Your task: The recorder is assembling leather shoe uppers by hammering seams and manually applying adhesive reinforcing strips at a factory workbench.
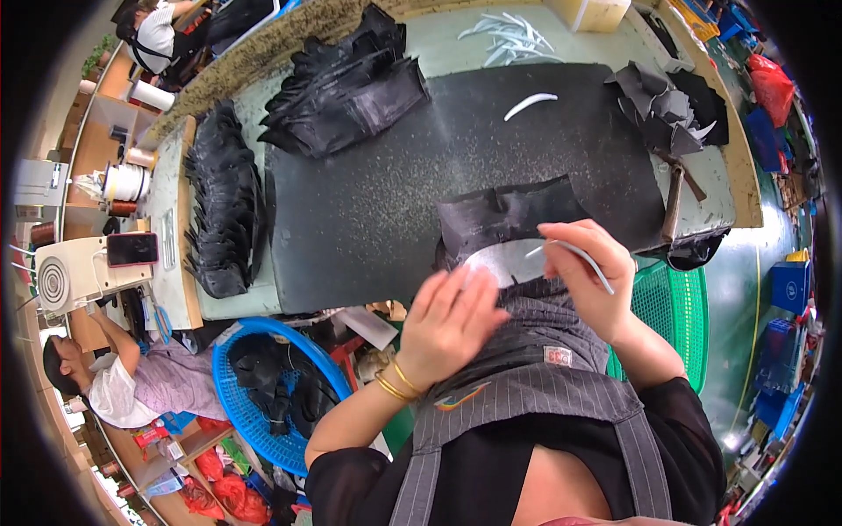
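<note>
My right hand (598,279) pinches a thin, curved white strip (594,263) between thumb and fingers. Beside it, at the near edge of the table, lies a pale grey, rounded flat piece (503,260). The fingers of my left hand (453,323) are stretched out, with their tips at the near left side of that piece; they are slightly blurred. Just beyond both hands, a black leather-like piece (513,210) rests on the dark work mat (368,202). Farther off, another curved white strip (531,105) lies alone on the mat.
White strips (513,39) are heaped at the back. Black pieces stand stacked at far left (346,88) and left (224,202). A hammer (674,197) lies right, near grey scraps (658,101). Blue (232,399) and green (693,324) baskets flank me. A co-worker (132,377) sits left.
</note>
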Demonstrator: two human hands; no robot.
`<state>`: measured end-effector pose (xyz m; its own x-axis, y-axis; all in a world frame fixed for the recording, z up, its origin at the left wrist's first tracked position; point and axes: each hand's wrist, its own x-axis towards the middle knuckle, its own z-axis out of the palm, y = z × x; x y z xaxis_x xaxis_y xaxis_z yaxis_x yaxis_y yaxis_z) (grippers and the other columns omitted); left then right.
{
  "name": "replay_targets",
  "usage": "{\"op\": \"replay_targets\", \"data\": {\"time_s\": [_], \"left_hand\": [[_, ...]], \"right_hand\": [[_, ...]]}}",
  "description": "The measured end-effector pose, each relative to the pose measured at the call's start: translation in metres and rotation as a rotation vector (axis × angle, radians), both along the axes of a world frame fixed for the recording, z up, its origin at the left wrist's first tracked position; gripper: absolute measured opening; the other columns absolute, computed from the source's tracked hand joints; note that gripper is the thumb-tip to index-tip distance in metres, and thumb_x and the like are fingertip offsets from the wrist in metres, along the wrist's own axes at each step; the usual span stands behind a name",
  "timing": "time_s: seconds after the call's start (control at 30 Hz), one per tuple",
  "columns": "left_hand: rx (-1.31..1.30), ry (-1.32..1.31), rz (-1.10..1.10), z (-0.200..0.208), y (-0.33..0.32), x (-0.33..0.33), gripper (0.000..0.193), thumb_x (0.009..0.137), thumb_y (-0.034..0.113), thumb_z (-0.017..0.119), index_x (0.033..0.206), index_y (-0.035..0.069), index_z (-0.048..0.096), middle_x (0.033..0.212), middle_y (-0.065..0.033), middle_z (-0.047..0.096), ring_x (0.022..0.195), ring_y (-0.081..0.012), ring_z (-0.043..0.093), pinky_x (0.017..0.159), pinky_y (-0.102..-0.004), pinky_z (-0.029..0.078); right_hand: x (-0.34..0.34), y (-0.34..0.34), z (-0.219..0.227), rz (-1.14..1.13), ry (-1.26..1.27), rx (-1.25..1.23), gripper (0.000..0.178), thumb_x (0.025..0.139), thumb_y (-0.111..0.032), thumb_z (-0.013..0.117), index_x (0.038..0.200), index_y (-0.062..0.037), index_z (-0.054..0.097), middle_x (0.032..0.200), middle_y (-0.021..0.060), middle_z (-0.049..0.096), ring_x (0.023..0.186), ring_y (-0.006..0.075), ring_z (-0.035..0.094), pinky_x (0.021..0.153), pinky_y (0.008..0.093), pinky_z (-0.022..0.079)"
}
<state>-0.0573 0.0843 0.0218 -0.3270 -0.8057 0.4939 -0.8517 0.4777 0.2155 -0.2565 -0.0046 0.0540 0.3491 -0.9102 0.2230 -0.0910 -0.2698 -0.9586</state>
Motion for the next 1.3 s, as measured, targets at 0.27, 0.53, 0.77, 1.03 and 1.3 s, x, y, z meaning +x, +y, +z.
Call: {"op": "replay_targets", "data": {"time_s": [0.27, 0.53, 0.77, 1.03, 1.3], "left_hand": [[0.041, -0.096, 0.015, -0.034, 0.003, 0.007, 0.032, 0.085, 0.017, 0.061, 0.113, 0.003, 0.066, 0.117, -0.009, 0.062, 0.111, -0.0298, 0.057, 0.083, -0.0403, 0.049], [-0.008, 0.047, 0.091, -0.051, 0.003, 0.005, 0.036, 0.084, 0.026, 0.073, 0.113, 0.005, 0.068, 0.116, -0.0072, 0.061, 0.108, -0.0269, 0.058, 0.074, -0.0373, 0.045], [0.005, 0.047, 0.082, -0.055, 0.003, 0.006, 0.043, 0.083, 0.032, 0.074, 0.115, 0.004, 0.067, 0.117, -0.0074, 0.059, 0.109, -0.0267, 0.057, 0.073, -0.0393, 0.044], [0.025, -0.086, 0.075, -0.054, 0.004, 0.005, 0.048, 0.088, 0.044, 0.068, 0.116, 0.006, 0.065, 0.119, -0.0088, 0.057, 0.128, -0.0243, 0.053, 0.081, -0.0431, 0.043], [0.132, -0.221, 0.022, -0.031, 0.0, 0.007, 0.053, 0.088, 0.051, 0.061, 0.115, 0.005, 0.061, 0.125, -0.0122, 0.057, 0.127, -0.0268, 0.054, 0.083, -0.0407, 0.045]], "right_hand": [[0.036, 0.003, -0.019, 0.089, 0.337, -0.241, 0.014, 0.084, 0.002, 0.067, 0.097, -0.0006, 0.063, 0.087, 0.0146, 0.065, 0.078, 0.0338, 0.066, 0.068, 0.0382, 0.053], [0.049, -0.001, -0.03, 0.112, 0.426, -0.058, 0.012, 0.083, 0.0, 0.071, 0.092, -0.0006, 0.063, 0.081, 0.0101, 0.068, 0.07, 0.0194, 0.068, 0.064, 0.0302, 0.052], [0.055, 0.001, -0.038, 0.053, 0.463, 0.049, 0.011, 0.084, -0.006, 0.07, 0.092, -0.0024, 0.063, 0.084, 0.0129, 0.069, 0.076, 0.0298, 0.069, 0.067, 0.0359, 0.053], [0.058, 0.003, -0.037, 0.03, 0.526, -0.04, 0.01, 0.084, -0.004, 0.069, 0.092, -0.0027, 0.064, 0.085, 0.0134, 0.067, 0.077, 0.0321, 0.068, 0.067, 0.0378, 0.054], [0.03, -0.008, -0.023, 0.012, 0.625, -0.263, 0.011, 0.083, -0.002, 0.07, 0.092, -0.003, 0.064, 0.087, 0.0135, 0.066, 0.075, 0.0325, 0.067, 0.065, 0.039, 0.054]]}}
